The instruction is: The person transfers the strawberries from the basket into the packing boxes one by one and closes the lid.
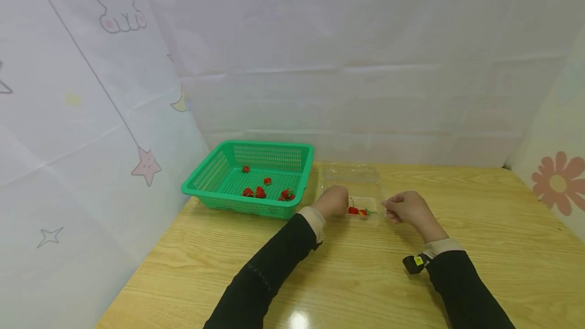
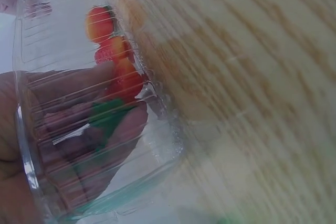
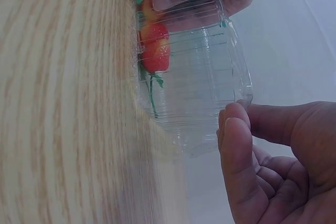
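Note:
A clear plastic clamshell box (image 1: 352, 172) stands on the table with its lid raised at the back. My left hand (image 1: 332, 201) reaches into its left end. Through the box wall in the left wrist view, thumb and fingers pinch a strawberry (image 2: 127, 81) with green leaves, low near the bottom. Beside it lie other strawberries (image 2: 100, 23), red with yellowish patches; one has a thin green stem (image 3: 152, 95) pointing toward the right end. At that end my right hand (image 1: 409, 207) pinches the box's rim between thumb and index finger, the other fingers curled.
A green plastic basket (image 1: 247, 209) with several strawberries (image 1: 259, 193) stands left of the box. The wooden table (image 1: 356, 283) stretches in front and to the right. White printed sheets (image 1: 365, 65) hang behind and at both sides.

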`<state>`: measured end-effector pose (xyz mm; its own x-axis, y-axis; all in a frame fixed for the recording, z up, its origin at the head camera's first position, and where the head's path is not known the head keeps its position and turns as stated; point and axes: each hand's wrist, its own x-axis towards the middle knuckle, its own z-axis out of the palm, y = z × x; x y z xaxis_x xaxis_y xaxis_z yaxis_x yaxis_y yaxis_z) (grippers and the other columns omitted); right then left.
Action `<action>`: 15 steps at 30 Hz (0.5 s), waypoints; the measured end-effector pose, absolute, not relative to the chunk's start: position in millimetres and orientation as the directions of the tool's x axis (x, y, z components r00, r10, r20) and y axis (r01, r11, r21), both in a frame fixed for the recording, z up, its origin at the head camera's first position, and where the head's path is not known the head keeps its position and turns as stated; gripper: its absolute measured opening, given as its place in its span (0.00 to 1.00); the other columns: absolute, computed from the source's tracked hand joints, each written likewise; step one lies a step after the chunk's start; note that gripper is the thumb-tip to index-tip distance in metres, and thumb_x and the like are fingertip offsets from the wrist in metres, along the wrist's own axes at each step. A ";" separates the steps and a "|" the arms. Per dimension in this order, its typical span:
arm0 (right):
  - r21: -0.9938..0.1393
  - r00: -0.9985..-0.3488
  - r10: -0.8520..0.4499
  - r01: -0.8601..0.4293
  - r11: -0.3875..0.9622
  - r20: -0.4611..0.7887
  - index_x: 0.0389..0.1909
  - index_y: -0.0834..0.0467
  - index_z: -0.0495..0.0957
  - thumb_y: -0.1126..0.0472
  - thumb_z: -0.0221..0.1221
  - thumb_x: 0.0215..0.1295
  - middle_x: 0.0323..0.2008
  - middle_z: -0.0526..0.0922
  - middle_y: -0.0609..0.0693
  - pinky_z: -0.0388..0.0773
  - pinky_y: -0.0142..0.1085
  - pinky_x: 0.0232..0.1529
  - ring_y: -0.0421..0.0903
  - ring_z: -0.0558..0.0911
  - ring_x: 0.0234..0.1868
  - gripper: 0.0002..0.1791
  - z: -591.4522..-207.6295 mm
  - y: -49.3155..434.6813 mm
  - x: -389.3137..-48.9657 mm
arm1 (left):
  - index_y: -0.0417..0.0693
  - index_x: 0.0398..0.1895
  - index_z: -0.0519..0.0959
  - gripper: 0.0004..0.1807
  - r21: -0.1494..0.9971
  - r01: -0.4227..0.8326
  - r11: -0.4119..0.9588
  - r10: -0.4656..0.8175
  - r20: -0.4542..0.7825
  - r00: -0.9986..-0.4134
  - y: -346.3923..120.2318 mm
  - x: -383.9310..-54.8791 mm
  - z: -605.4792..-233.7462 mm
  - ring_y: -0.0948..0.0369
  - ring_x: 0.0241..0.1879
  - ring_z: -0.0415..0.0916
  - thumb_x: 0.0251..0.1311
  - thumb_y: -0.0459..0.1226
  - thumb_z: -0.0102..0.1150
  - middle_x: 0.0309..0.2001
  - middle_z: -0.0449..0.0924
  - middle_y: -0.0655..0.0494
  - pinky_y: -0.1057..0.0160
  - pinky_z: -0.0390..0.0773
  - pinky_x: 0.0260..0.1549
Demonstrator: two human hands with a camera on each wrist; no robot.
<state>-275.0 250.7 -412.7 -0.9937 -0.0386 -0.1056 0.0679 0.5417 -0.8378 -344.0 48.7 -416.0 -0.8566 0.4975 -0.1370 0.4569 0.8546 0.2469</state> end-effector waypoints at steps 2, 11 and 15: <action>-0.837 -0.993 -0.036 0.073 0.543 -0.110 0.47 0.75 0.77 0.61 0.55 0.72 0.29 0.83 0.58 0.82 0.41 0.33 0.53 0.83 0.31 0.18 -413.0 250.6 -275.2 | 0.51 0.08 0.53 0.29 0.254 0.459 0.851 0.501 -0.138 -0.854 48.2 -343.2 -415.9 0.64 0.15 0.38 0.60 0.26 0.57 0.13 0.42 0.60 0.66 0.47 0.16; -0.837 -0.993 -0.033 0.075 0.542 -0.110 0.47 0.75 0.77 0.61 0.55 0.72 0.31 0.83 0.60 0.82 0.41 0.33 0.53 0.83 0.31 0.18 -412.8 251.3 -275.8 | 0.50 0.11 0.63 0.25 0.255 0.475 0.843 0.510 -0.093 -0.855 46.3 -337.2 -407.8 0.66 0.15 0.47 0.62 0.35 0.64 0.15 0.53 0.62 0.69 0.53 0.18; -0.834 -0.994 -0.031 0.074 0.546 -0.108 0.47 0.75 0.78 0.61 0.55 0.72 0.30 0.82 0.60 0.82 0.41 0.32 0.52 0.83 0.30 0.18 -413.5 251.7 -276.1 | 0.47 0.34 0.84 0.05 0.257 0.489 0.834 0.515 -0.042 -0.856 41.6 -329.6 -394.6 0.66 0.30 0.75 0.63 0.38 0.65 0.33 0.81 0.60 0.70 0.74 0.30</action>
